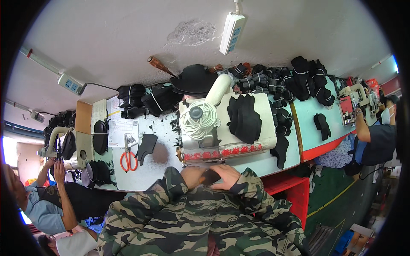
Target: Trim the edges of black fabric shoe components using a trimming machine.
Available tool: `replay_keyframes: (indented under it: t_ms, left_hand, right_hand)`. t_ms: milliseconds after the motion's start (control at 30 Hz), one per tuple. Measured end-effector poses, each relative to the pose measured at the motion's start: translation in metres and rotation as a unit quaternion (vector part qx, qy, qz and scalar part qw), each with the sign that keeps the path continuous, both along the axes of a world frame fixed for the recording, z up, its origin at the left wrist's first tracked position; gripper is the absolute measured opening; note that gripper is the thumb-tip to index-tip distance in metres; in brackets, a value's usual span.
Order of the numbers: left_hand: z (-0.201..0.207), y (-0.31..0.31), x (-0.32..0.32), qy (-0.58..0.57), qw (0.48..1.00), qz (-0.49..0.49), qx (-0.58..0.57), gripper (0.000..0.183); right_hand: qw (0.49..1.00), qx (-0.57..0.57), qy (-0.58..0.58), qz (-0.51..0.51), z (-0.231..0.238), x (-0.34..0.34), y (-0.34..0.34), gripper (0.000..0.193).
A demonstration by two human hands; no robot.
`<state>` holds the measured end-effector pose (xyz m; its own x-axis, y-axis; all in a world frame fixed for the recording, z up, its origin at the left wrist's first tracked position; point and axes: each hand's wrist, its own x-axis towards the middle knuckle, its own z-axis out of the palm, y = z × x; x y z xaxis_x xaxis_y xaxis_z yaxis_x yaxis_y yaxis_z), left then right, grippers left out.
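Note:
Close in front of my body, at the front edge of the machine, both hands are together on a small dark piece (209, 176) with a brownish edge. My left hand (192, 176) closes on its left side. The fingers of my right hand (227, 176) curl over its right side. Just beyond them stands a cream-coloured machine (220, 87) with a curved arm and a coil of white cord (198, 120). On its flat top lies a stack of black cut pieces (245, 118). How the fingertips grip is partly hidden.
Orange-handled scissors (128, 160) and a black cut piece (147, 148) lie left of the machine. Tied black bundles (160, 99) line the wall. A red crate (294, 192) stands at lower right. Co-workers sit at machines left (64, 200) and right (376, 141).

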<state>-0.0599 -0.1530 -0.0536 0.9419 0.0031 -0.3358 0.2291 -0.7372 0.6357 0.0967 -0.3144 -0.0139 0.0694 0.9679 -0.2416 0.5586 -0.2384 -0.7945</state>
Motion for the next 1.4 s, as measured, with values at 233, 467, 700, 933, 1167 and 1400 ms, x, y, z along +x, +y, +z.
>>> replay_keyframes:
  t_ms: [233, 467, 700, 933, 1167, 1400]
  left_hand:
    - [0.043, 0.018, 0.01, -0.018, 0.994, 0.015, -0.109, 0.035]
    - [0.106, 0.101, 0.056, 0.126, 0.962, -0.007, -0.244, 0.026]
    - [0.077, 0.14, 0.071, 0.132, 0.99, -0.019, -0.042, 0.035]
    - [0.07, 0.133, 0.098, -0.11, 0.982, -0.097, -0.117, 0.039]
    - [0.072, 0.15, 0.09, 0.154, 0.965, -0.131, -0.165, 0.029]
    - [0.04, 0.156, 0.079, 0.128, 0.983, -0.022, -0.13, 0.033]
  right_hand:
    - [0.997, 0.011, 0.027, -0.069, -0.007, -0.011, 0.017, 0.055]
    - [0.929, -0.012, 0.294, -0.224, 0.023, -0.013, 0.053, 0.033]
    - [0.991, 0.038, -0.013, -0.124, 0.045, 0.03, 0.057, 0.029]
    - [0.97, 0.069, -0.202, -0.117, 0.059, 0.054, 0.072, 0.04]
    - [0.884, 0.223, -0.343, -0.224, 0.079, 0.09, 0.064, 0.024]
    - [0.937, 0.163, -0.254, -0.175, 0.076, 0.079, 0.052, 0.025]
